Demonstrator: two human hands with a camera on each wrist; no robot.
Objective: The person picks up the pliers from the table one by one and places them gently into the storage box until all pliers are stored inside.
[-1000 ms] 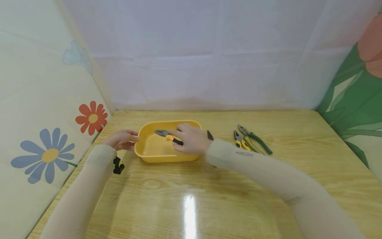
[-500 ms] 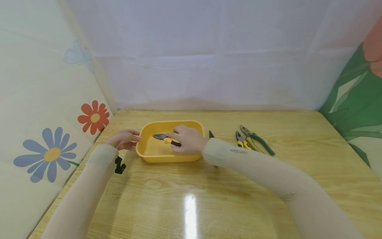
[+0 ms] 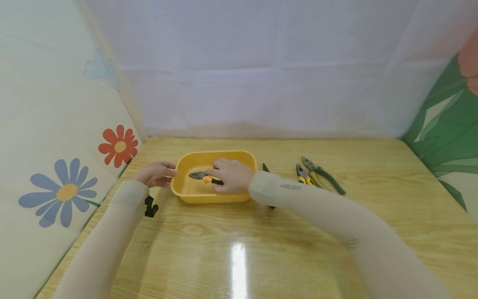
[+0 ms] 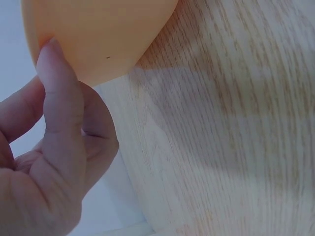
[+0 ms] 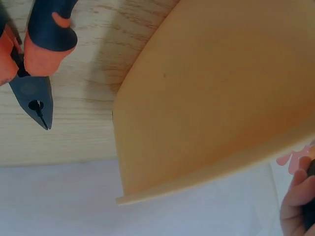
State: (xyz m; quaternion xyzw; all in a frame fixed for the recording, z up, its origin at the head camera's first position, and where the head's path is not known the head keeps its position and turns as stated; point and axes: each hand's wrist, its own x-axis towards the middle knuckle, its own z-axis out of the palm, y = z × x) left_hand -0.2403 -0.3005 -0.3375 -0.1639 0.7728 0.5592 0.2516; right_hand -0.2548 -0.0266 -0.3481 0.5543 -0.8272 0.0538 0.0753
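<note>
A yellow plastic basin (image 3: 214, 198) stands on the wooden table. My left hand (image 3: 157, 173) pinches its left rim; in the left wrist view a fingertip (image 4: 50, 51) presses the outer wall. Inside the basin, low over its floor, my right hand (image 3: 233, 176) grips combination pliers (image 3: 196, 175) with yellow-orange and black handles. Their dark metal jaws point left; whether they touch the floor I cannot tell. In the right wrist view, the basin wall hides most of this hand, and fingers (image 5: 298, 196) show at the right edge around a black handle.
Beside the basin's right end lie pliers (image 5: 34, 96) with orange and black handles, mostly under my right sleeve in the head view. Farther right lie yellow-handled pliers (image 3: 301, 172) and green-handled pliers (image 3: 328, 179). A black item (image 3: 151, 207) shows by my left wrist.
My right hand has moved left and down inside the basin, carrying the pliers lower. The left hand stays at the rim. The whole view has shifted slightly.
</note>
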